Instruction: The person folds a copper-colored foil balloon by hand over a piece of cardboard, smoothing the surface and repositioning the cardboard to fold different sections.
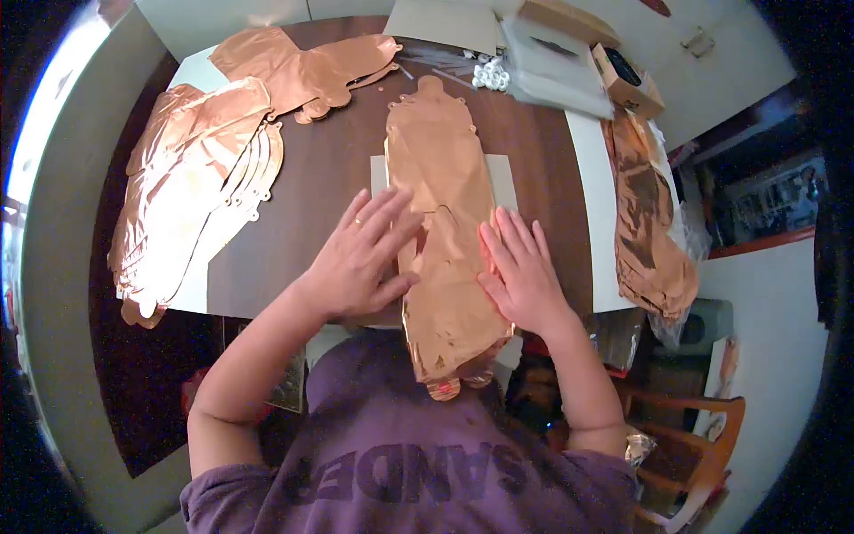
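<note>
A flat, uninflated copper-coloured foil balloon point(440, 169) lies lengthwise in front of me, with small tabs at its far end. Its near end reaches past the table edge toward my shirt. Beneath its middle shows a pale board point(503, 178). My left hand point(360, 258), a ring on one finger, is over the balloon's left edge with fingers outstretched. Along the right edge, my right hand point(523, 280) lies flat, fingers extended and fingertips at the foil. Neither hand grips anything. Creases run across the foil between the hands.
Stacked copper foil balloons point(191, 178) cover the table's left side, with more foil point(298, 67) behind. White rings point(491, 76) sit near clear plastic sleeves point(551, 67) at the back. A cardboard box point(627, 80) and folded foil point(645, 214) stand right. A wooden chair point(712, 445) is lower right.
</note>
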Tool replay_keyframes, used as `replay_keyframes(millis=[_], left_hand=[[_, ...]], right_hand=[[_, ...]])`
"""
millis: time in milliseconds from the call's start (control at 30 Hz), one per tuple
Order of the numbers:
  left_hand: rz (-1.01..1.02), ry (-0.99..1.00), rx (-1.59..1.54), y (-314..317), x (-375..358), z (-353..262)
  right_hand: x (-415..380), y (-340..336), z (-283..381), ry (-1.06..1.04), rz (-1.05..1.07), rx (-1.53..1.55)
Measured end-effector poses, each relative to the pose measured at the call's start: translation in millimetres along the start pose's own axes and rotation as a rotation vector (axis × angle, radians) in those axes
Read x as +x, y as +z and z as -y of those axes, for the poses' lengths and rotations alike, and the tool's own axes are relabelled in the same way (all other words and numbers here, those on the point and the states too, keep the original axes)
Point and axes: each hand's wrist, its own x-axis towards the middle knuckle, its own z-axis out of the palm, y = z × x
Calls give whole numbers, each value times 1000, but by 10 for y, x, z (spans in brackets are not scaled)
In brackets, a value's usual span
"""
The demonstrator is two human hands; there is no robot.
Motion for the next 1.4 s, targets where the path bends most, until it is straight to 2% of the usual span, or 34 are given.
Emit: replay_keyframes(millis=[67, 333, 533, 833, 1067, 1167, 1267, 1400], left_hand=[[0, 33, -23, 12, -103, -97], [62, -41, -20, 151, -481, -347], [98, 2, 76, 189, -505, -365], [143, 57, 163, 230, -604, -361], [-3, 154, 347, 357, -816, -423], [-52, 137, 311, 378, -793, -433], [-57, 174, 313, 369, -763, -358], [3, 99, 290, 338, -691, -408]], right_hand=[[-62, -3, 50, 9, 21, -1], [-366, 33, 305, 49, 36, -50], [-562, 138, 338, 39, -81, -105], [-625, 243, 282, 8, -140, -122], [-726, 294, 293, -38, -134, -138], [-713, 256, 259, -46, -127, -118], [-649, 103, 292, -28, -83, -88], [-581, 83, 285, 5, -83, -106]])
